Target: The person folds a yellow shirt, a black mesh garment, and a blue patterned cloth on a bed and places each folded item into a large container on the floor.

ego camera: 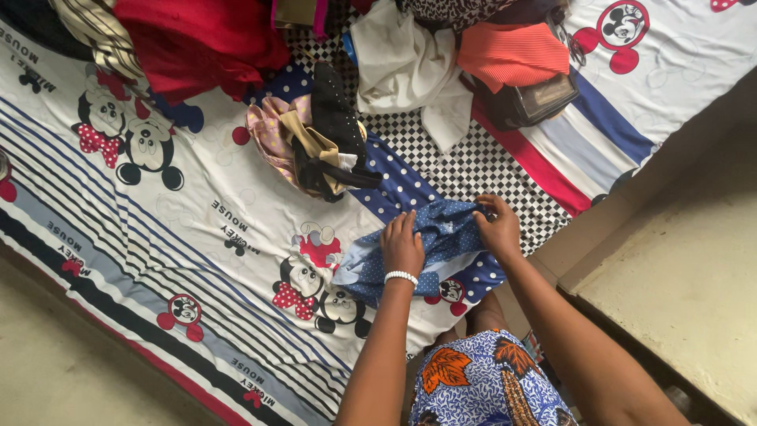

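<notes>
A blue garment with small white dots [441,237] lies partly folded on a cartoon-print bed sheet [197,221]. My left hand [402,244], with a white bead bracelet on the wrist, presses flat on the garment's middle. My right hand [498,227] pinches the cloth's upper right edge, fingers closed on it. Both forearms reach in from the lower right.
A heap of clothes runs along the top: red cloth [205,39], white cloth [410,71], an orange ribbed piece [512,51] over a dark bag [532,101]. A small pile of pink, tan and black items [315,142] lies mid-sheet. Bare floor [678,268] is at right.
</notes>
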